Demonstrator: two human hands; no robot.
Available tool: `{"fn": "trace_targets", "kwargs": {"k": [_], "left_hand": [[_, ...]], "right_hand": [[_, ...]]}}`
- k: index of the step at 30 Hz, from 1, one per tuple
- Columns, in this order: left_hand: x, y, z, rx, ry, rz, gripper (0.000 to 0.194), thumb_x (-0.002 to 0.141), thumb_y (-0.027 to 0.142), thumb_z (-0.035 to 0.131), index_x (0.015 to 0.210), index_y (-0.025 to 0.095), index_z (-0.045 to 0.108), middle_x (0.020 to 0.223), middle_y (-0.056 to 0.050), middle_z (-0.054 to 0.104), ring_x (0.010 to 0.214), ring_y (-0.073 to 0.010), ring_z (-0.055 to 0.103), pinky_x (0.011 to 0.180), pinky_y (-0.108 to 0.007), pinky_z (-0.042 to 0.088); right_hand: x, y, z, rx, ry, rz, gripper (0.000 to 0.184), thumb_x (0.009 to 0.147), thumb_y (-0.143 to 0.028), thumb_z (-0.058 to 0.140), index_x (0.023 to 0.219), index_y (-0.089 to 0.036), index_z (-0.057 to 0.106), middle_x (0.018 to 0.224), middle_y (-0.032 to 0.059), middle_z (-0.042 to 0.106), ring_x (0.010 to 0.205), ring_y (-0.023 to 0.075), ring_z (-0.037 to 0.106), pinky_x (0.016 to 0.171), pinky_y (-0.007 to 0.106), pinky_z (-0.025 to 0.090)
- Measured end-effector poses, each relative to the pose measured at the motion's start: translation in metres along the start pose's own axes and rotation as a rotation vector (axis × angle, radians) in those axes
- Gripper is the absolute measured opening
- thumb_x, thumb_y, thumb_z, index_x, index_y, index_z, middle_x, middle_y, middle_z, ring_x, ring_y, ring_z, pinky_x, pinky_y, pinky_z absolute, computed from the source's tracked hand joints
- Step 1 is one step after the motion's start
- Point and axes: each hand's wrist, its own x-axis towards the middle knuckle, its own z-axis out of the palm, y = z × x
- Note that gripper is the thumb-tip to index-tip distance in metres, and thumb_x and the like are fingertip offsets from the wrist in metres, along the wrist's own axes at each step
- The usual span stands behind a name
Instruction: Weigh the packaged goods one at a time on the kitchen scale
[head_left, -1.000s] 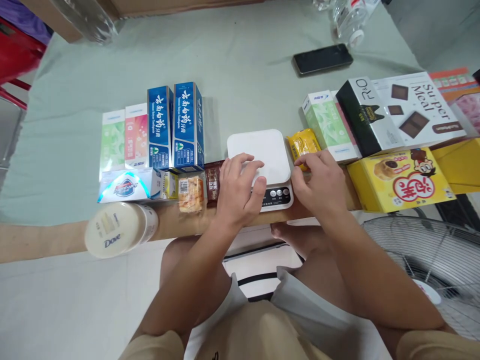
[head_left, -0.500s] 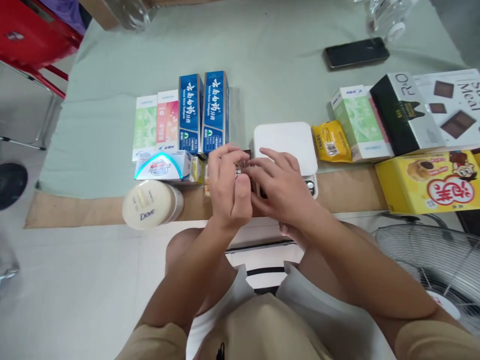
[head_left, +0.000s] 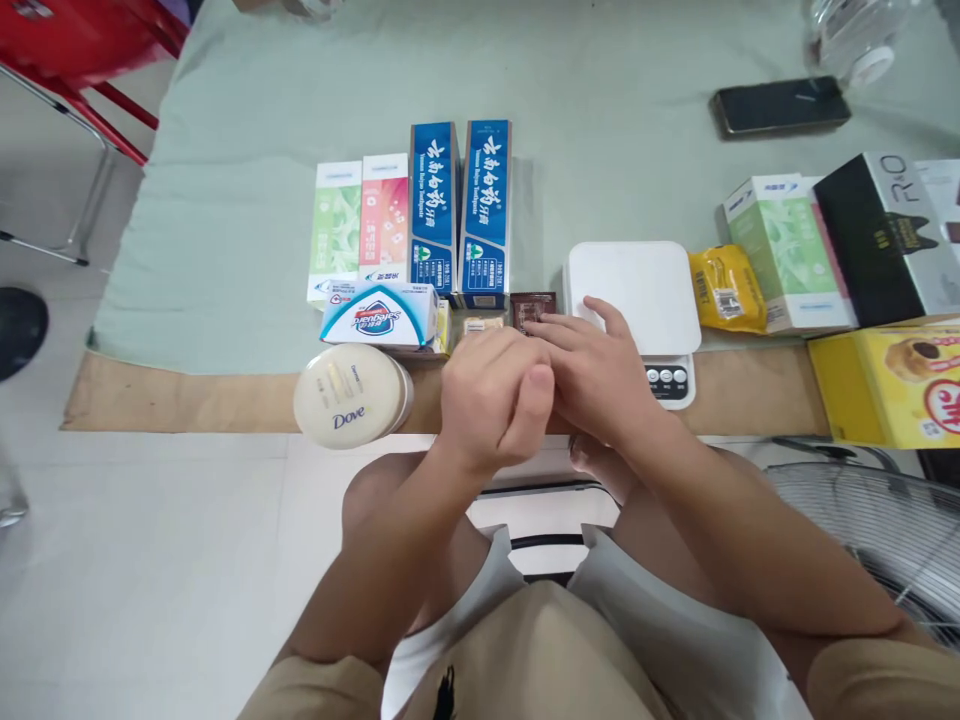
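Observation:
My left hand (head_left: 495, 400) is curled into a loose fist at the table's front edge, thumb on top; whatever its fingers hold, if anything, is hidden. Against it lies my right hand (head_left: 596, 380), with fingers stretched out and fingertips by a small brown packet (head_left: 534, 308). A small pale packet (head_left: 482, 325) shows just behind the left knuckles. Right behind my right hand stands a white kitchen scale (head_left: 630, 290), its button panel partly covered by the wrist. Left of my hands are a Safeguard soap box (head_left: 381, 314) and a Dove jar (head_left: 351, 396).
Two blue toothpaste boxes (head_left: 487, 210) stand beside a pink carton (head_left: 385, 215) and a green carton (head_left: 335, 230). Rightward are a yellow packet (head_left: 726, 285), a black box (head_left: 862, 240) and a yellow snack box (head_left: 885, 385). A phone (head_left: 780, 106) lies farther back. A fan (head_left: 862, 530) stands below right.
The view has shifted, so the table items sit farther right in it. My left fingers have curled down more, and my hands have drawn back from the brown packet, which shows more now.

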Motion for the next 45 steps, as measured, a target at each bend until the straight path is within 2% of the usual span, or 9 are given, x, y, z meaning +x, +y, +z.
{"fn": "trace_targets", "kwargs": {"k": [4,7,13,22,25,28,33,40,45], "left_hand": [[0.002,0.008,0.006,-0.079,0.128,0.062,0.046,0.109,0.038,0.029,0.071,0.023,0.051,0.065,-0.004,0.06,0.065,-0.0193,0.055,0.067,-0.039,0.042],[0.005,0.011,0.011,-0.122,0.172,0.106,0.042,0.107,0.034,0.032,0.071,0.023,0.049,0.063,-0.002,0.057,0.061,-0.0181,0.051,0.064,-0.038,0.039],[0.009,0.009,0.031,-0.109,0.083,0.165,0.038,0.106,0.029,0.035,0.07,0.023,0.047,0.061,-0.001,0.054,0.058,-0.0169,0.048,0.062,-0.038,0.036],[0.014,0.017,0.054,-0.152,-0.083,0.137,0.037,0.106,0.027,0.035,0.073,0.023,0.05,0.063,-0.001,0.058,0.06,-0.0179,0.052,0.066,-0.038,0.04],[0.017,0.022,0.06,-0.036,-0.129,0.048,0.035,0.106,0.034,0.035,0.088,0.021,0.063,0.087,-0.008,0.07,0.081,-0.0224,0.062,0.077,-0.04,0.047],[0.017,0.02,0.072,0.11,-0.149,-0.091,0.042,0.106,0.043,0.035,0.118,0.018,0.068,0.124,-0.016,0.07,0.119,-0.031,0.061,0.104,-0.049,0.047],[0.018,0.014,0.085,0.087,-0.282,-0.12,0.046,0.105,0.044,0.037,0.129,0.016,0.065,0.13,-0.013,0.073,0.134,-0.0323,0.059,0.122,-0.052,0.039],[0.019,0.019,0.08,0.026,-0.47,-0.064,0.054,0.107,0.051,0.032,0.136,0.017,0.062,0.147,-0.014,0.067,0.148,-0.0319,0.052,0.127,-0.056,0.03],[0.016,0.019,0.083,0.019,-0.432,-0.026,0.051,0.108,0.05,0.03,0.134,0.019,0.062,0.151,-0.015,0.064,0.15,-0.0309,0.051,0.128,-0.055,0.027]], "right_hand": [[-0.003,0.001,-0.001,0.065,0.346,0.051,0.018,0.101,-0.017,0.056,0.099,-0.021,0.073,0.102,0.0043,0.084,0.097,0.0196,0.079,0.091,0.036,0.056],[-0.006,0.004,-0.009,0.16,0.54,0.122,0.017,0.1,-0.014,0.059,0.102,-0.021,0.074,0.095,0.0034,0.083,0.087,0.0158,0.079,0.074,0.026,0.059],[-0.021,0.035,-0.027,0.213,0.735,0.097,0.017,0.101,-0.017,0.06,0.11,-0.024,0.072,0.103,0.0042,0.082,0.1,0.0227,0.08,0.091,0.039,0.065],[-0.056,0.072,-0.027,0.052,0.582,0.01,0.013,0.09,-0.022,0.066,0.102,-0.024,0.071,0.099,0.0065,0.081,0.093,0.024,0.076,0.086,0.04,0.06],[-0.061,0.068,-0.032,0.01,0.552,0.185,0.017,0.092,-0.026,0.061,0.107,-0.024,0.07,0.103,0.009,0.078,0.097,0.0268,0.073,0.093,0.044,0.057],[-0.058,0.063,-0.031,-0.021,0.353,0.391,0.032,0.095,-0.036,0.059,0.122,-0.023,0.069,0.128,0.0141,0.074,0.121,0.0323,0.067,0.107,0.05,0.05],[-0.055,0.064,-0.023,0.008,0.148,0.426,0.048,0.098,-0.047,0.057,0.14,-0.025,0.065,0.149,0.0149,0.064,0.142,0.0368,0.054,0.117,0.056,0.041],[-0.062,0.077,-0.025,0.06,0.282,0.376,0.033,0.1,-0.036,0.06,0.126,-0.023,0.076,0.153,0.0169,0.059,0.14,0.0322,0.06,0.113,0.048,0.054],[-0.063,0.091,-0.035,-0.062,0.419,0.428,0.029,0.1,-0.027,0.055,0.116,-0.021,0.077,0.15,0.0179,0.062,0.137,0.0316,0.063,0.108,0.048,0.056]]}}
